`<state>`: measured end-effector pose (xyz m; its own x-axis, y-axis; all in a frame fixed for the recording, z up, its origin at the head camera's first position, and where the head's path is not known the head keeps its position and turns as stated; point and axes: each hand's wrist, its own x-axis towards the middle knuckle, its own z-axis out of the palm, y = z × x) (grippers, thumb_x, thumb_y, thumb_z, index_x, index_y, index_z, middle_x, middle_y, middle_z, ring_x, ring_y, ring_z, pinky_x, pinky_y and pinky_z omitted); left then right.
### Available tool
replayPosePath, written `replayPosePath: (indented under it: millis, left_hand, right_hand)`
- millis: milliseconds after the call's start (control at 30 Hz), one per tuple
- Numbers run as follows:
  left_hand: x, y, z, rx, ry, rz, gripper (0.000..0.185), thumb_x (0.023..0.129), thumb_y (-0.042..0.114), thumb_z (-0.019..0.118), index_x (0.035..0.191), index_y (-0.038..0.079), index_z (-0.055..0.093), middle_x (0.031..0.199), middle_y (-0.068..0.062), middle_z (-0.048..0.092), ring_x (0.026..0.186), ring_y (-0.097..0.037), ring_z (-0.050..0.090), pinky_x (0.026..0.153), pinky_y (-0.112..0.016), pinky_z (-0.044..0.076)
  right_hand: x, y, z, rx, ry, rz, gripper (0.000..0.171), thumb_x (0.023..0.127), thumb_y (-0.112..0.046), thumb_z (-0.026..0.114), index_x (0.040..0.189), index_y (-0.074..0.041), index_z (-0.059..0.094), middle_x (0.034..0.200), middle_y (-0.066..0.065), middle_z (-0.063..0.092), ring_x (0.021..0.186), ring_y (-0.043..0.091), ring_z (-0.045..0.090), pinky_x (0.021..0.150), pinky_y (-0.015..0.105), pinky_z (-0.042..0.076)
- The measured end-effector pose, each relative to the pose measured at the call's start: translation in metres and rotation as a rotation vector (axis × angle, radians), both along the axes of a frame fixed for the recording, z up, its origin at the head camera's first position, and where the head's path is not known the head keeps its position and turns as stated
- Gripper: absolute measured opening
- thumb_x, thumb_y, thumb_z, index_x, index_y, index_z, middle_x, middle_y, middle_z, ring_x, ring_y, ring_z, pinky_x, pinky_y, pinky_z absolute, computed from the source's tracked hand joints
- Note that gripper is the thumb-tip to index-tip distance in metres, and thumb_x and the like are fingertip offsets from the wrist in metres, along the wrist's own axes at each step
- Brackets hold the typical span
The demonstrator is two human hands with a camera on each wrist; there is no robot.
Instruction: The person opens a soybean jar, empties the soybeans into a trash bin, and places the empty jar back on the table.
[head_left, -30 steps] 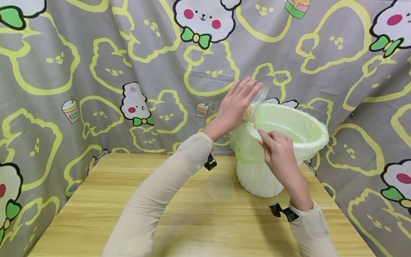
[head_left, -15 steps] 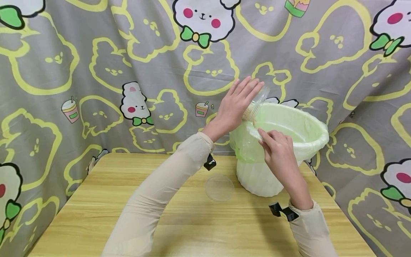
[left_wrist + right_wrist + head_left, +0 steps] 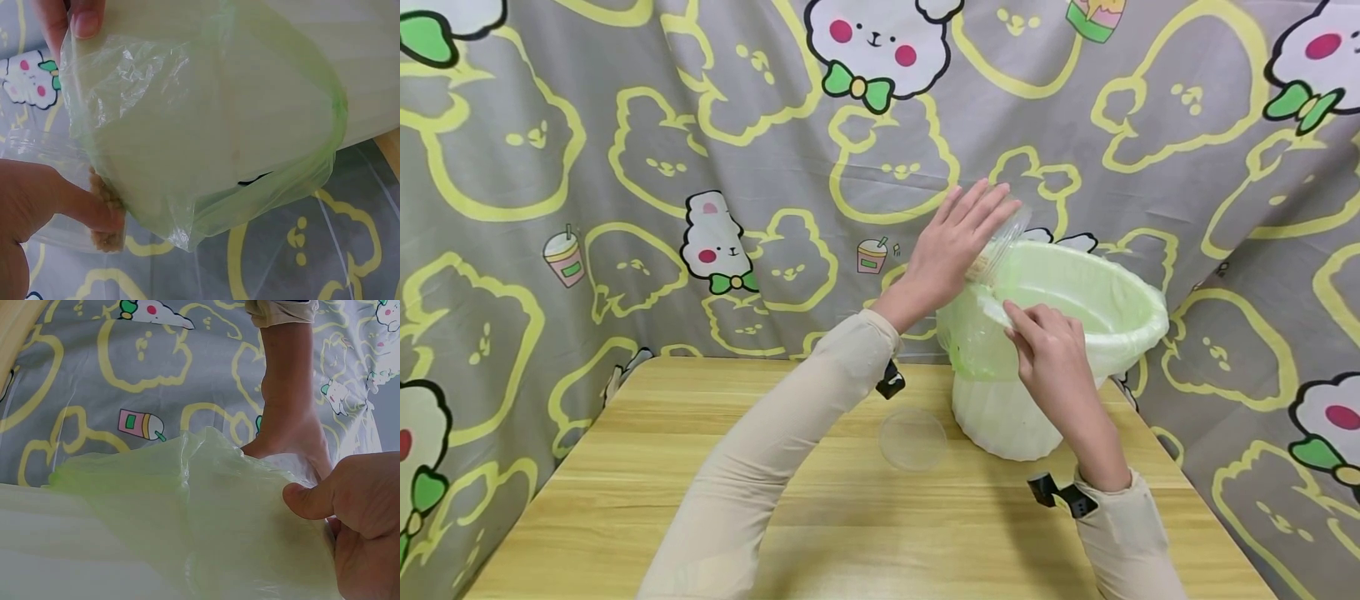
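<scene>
My left hand grips a clear plastic jar, tipped on its side with its mouth at the bin's left rim. Light tan crumbs lie along the jar's lower wall, near the thumb in the left wrist view. The white bin has a thin pale green bin liner folded over its rim. My right hand pinches the liner and rim between thumb and fingers, just beside the jar's mouth. In the right wrist view, the liner hides most of the jar.
A clear round lid lies flat on the wooden table, left of the bin's base. Behind the table hangs a grey patterned curtain. The bin stands near the table's back right edge.
The left hand and jar have tilted slightly further to the right, and fewer crumbs show in the jar. The right hand stays at the rim.
</scene>
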<state>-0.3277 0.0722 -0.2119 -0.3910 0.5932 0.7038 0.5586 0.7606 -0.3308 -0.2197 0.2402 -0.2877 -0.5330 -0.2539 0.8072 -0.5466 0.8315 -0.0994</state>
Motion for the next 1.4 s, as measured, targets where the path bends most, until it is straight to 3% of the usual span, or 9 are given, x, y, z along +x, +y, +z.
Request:
replayPosePath:
  millis: [500, 1067, 1400]
  left_hand:
    - [0.0017, 0.0028, -0.001, -0.037, 0.047, -0.022, 0.079, 0.094, -0.019, 0.033, 0.16, 0.025, 0.035, 0.168, 0.0, 0.031, 0.158, -0.022, 0.022, 0.131, -0.041, 0.01]
    - [0.0031, -0.0018, 0.0018, -0.088, 0.101, -0.039, 0.087, 0.09, -0.021, 0.027, 0.161, 0.029, 0.031, 0.17, 0.002, 0.026, 0.159, -0.021, 0.019, 0.132, -0.04, 0.003]
    - [0.0071, -0.0012, 0.0018, -0.137, 0.148, -0.095, 0.074, 0.099, -0.014, 0.029, 0.161, 0.026, 0.032, 0.169, 0.0, 0.027, 0.158, -0.022, 0.02, 0.132, -0.041, 0.0]
  right_hand:
    - [-0.0008, -0.0013, -0.0009, -0.01, -0.005, -0.004, 0.033, 0.091, 0.006, 0.069, 0.124, 0.004, 0.07, 0.093, 0.02, 0.067, 0.086, 0.039, 0.059, 0.081, 0.053, 0.04]
    - [-0.0014, -0.0015, 0.0001, -0.01, -0.003, -0.005, 0.031, 0.091, 0.006, 0.069, 0.122, 0.004, 0.07, 0.093, 0.02, 0.067, 0.086, 0.039, 0.059, 0.081, 0.055, 0.041]
    - [-0.0014, -0.002, -0.0001, -0.007, -0.006, -0.005, 0.031, 0.091, 0.005, 0.069, 0.122, 0.004, 0.071, 0.093, 0.02, 0.066, 0.084, 0.039, 0.058, 0.08, 0.053, 0.04]
